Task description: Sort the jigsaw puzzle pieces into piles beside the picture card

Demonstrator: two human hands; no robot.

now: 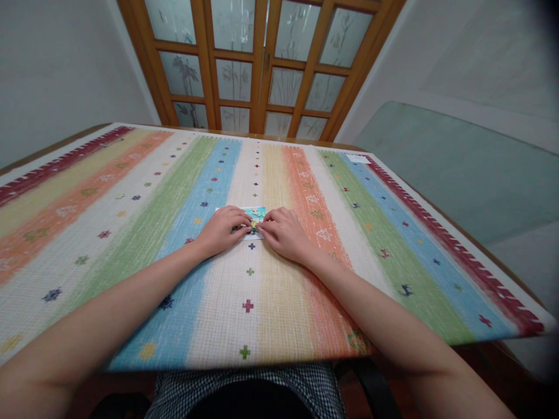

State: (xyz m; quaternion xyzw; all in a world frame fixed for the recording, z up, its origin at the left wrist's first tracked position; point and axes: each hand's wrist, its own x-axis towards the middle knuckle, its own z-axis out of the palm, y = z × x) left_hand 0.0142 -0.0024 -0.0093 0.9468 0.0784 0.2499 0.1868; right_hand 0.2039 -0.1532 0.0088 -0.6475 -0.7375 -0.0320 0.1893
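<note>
A small, bright jigsaw puzzle (257, 210) lies flat on the striped tablecloth, blue-green at its top, with a white strip along its lower edge. My left hand (223, 228) comes in from the left and covers much of it, thumb and fingers pinched over small dark and yellow pieces. From the right, my right hand (285, 234) is also pinched, its fingertips on a tiny puzzle piece (254, 226) in the middle. The two sets of fingertips almost meet. Fingers hide the exact outline of what each hand grips.
The tablecloth (248, 288) has coloured stripes and small printed motifs. A white paper (358, 158) lies at the table's far right corner. Wooden doors with glass panes (236, 75) stand behind the table. A pale green panel (458, 169) is beyond its right edge.
</note>
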